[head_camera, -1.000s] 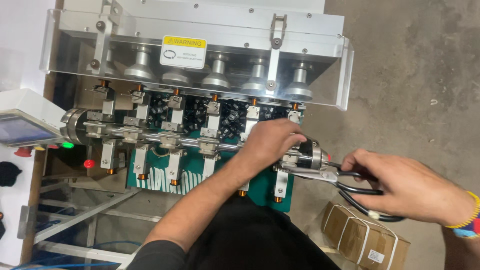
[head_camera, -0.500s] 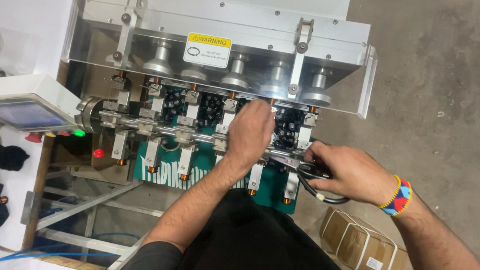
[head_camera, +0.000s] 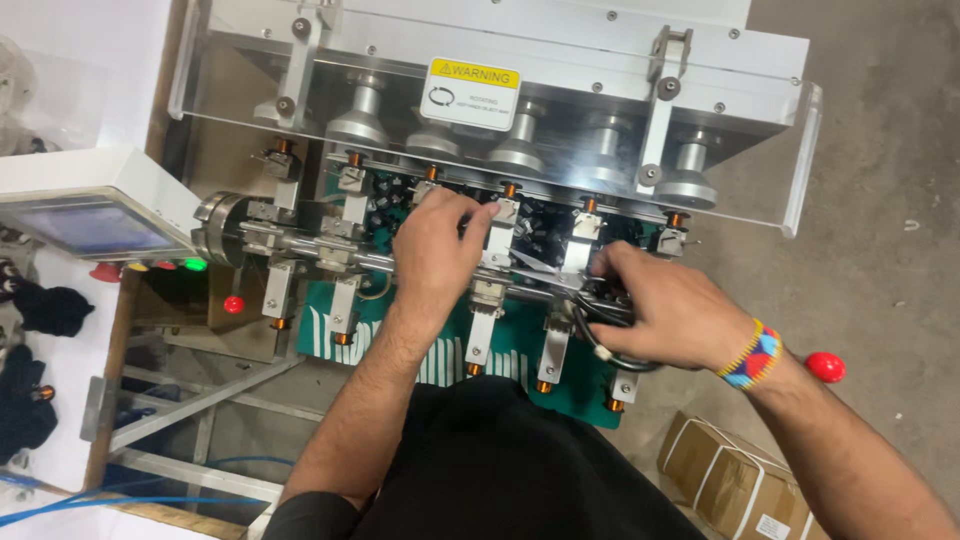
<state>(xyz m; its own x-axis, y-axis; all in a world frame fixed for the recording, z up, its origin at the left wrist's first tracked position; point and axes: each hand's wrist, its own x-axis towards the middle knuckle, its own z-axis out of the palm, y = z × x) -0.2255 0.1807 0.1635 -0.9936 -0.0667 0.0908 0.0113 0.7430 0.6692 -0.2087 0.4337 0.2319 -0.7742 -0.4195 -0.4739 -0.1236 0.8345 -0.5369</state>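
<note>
Two bare hands work over one large metal machine (head_camera: 560, 60), its grey housing filling the upper part of the view, with a row of five cone-based metal spindles (head_camera: 515, 150) behind a clear plastic guard (head_camera: 800, 170) that is swung up, likely to give access to the parts below. Below the spindles a horizontal steel shaft (head_camera: 330, 255) runs across, carrying a line of small metal clamp blocks (head_camera: 280, 290) with copper-coloured tips, all set over a green patterned sheet (head_camera: 520, 350) that lies under the shaft. Left of the shaft sits a white control box with a bluish screen (head_camera: 85, 215), and under it a green light and a red knob (head_camera: 233, 304). The left hand (head_camera: 435, 255) lies palm down on the middle of the shaft, fingers curled over dark small parts just above it, seemingly steadying or pressing there; whether it pinches anything I cannot tell. The right hand (head_camera: 665, 310), with a beaded bracelet (head_camera: 752, 355) at the wrist, is clenched around the black loop handles of scissors (head_camera: 605, 335) at the right part of the shaft, blades hidden toward the clamps. Below right of the machine, bound cardboard boxes (head_camera: 730, 480) rest on the concrete floor (head_camera: 880, 250).
</note>
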